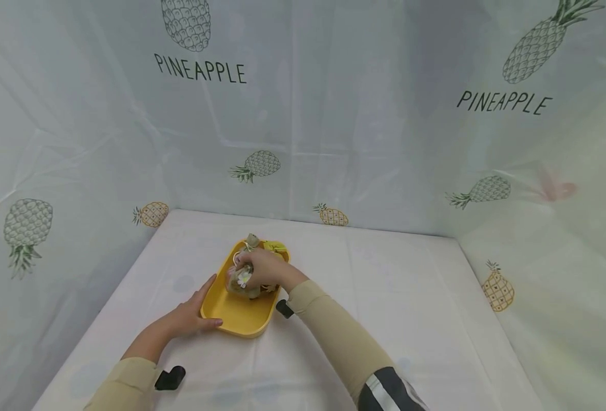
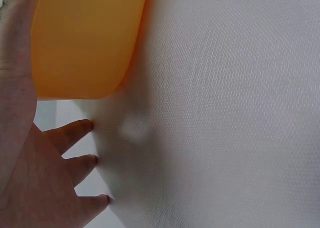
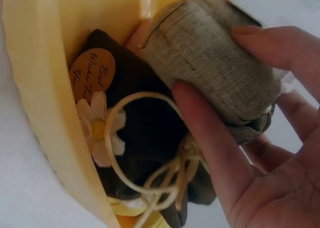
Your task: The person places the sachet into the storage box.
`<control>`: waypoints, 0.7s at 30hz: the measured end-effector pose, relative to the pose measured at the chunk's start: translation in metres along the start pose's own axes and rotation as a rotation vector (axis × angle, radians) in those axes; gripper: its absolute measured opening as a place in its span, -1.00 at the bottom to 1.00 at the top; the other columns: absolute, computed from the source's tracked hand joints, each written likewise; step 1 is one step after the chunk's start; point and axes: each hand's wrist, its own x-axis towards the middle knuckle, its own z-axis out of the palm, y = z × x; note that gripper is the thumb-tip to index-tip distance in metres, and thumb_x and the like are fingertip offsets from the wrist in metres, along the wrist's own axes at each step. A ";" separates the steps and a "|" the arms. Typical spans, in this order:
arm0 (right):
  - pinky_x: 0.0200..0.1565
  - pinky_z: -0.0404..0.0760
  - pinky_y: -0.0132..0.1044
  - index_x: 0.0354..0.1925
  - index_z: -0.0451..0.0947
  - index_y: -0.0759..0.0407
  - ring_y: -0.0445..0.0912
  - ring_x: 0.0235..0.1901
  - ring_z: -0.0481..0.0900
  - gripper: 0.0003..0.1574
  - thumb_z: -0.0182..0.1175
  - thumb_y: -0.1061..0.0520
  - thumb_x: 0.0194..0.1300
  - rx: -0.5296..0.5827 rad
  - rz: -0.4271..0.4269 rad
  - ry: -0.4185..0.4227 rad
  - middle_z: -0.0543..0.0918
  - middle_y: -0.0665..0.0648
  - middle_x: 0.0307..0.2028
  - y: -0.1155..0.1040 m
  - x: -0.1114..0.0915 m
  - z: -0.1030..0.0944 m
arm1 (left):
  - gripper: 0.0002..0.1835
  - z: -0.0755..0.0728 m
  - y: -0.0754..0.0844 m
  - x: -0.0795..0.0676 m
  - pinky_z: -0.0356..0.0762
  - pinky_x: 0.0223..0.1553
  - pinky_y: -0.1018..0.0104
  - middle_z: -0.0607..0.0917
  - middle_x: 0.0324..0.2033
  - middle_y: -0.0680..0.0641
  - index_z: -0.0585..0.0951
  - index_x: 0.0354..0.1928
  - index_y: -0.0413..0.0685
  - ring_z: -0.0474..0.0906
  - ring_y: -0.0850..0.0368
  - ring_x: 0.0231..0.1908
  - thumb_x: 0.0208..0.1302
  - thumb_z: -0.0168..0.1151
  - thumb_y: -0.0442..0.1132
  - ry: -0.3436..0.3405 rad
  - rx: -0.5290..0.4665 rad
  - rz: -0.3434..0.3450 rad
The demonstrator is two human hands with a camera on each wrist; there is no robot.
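Observation:
A yellow plastic tray (image 1: 238, 319) lies at a slant on the table. My right hand (image 1: 266, 267) is over its inside and grips a grey-green cloth pouch (image 3: 210, 62) between thumb and fingers. Beside that pouch in the tray lies a dark cloth sachet (image 3: 150, 120) with a cream drawstring, a white daisy (image 3: 99, 129) and a round paper tag (image 3: 94, 71). My left hand (image 1: 187, 317) rests against the tray's near left corner, fingers spread and fairly straight. The left wrist view shows its fingertips low beside the tray's outer wall.
A yellow item (image 1: 275, 246) sits at the tray's far end, partly hidden. White cloth (image 1: 385, 297) covers the table. A pineapple-print curtain (image 1: 334, 114) hangs behind and along both sides. Black wrist-camera parts (image 1: 170, 378) show beside the arms.

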 end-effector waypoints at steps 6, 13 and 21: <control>-0.08 0.51 -0.51 -0.25 0.64 -0.05 -0.26 0.02 0.49 -0.61 0.53 0.27 -0.05 -0.028 0.013 -0.015 0.58 -0.10 0.10 0.000 0.009 0.013 | 0.27 0.000 -0.001 0.001 0.13 0.21 -0.43 0.08 0.42 -0.41 -0.26 0.55 0.09 0.13 -0.50 0.31 0.05 0.44 0.18 0.003 0.002 0.001; -0.25 0.53 -0.51 -0.30 0.57 -0.04 -0.29 -0.25 0.48 -0.59 0.56 0.23 -0.06 -0.051 0.040 -0.001 0.54 -0.17 -0.29 -0.002 0.011 0.018 | 0.27 0.001 -0.001 0.002 0.13 0.20 -0.44 0.10 0.42 -0.41 -0.26 0.55 0.07 0.12 -0.49 0.32 0.05 0.44 0.17 0.009 0.003 0.005; -0.28 0.51 -0.48 -0.31 0.50 -0.07 -0.26 -0.27 0.47 -0.54 0.58 0.16 -0.07 -0.119 0.074 -0.020 0.49 -0.15 -0.28 -0.006 0.012 0.020 | 0.27 0.001 -0.002 0.002 0.12 0.21 -0.43 0.10 0.42 -0.40 -0.26 0.55 0.05 0.12 -0.47 0.32 0.05 0.45 0.16 0.013 -0.005 0.011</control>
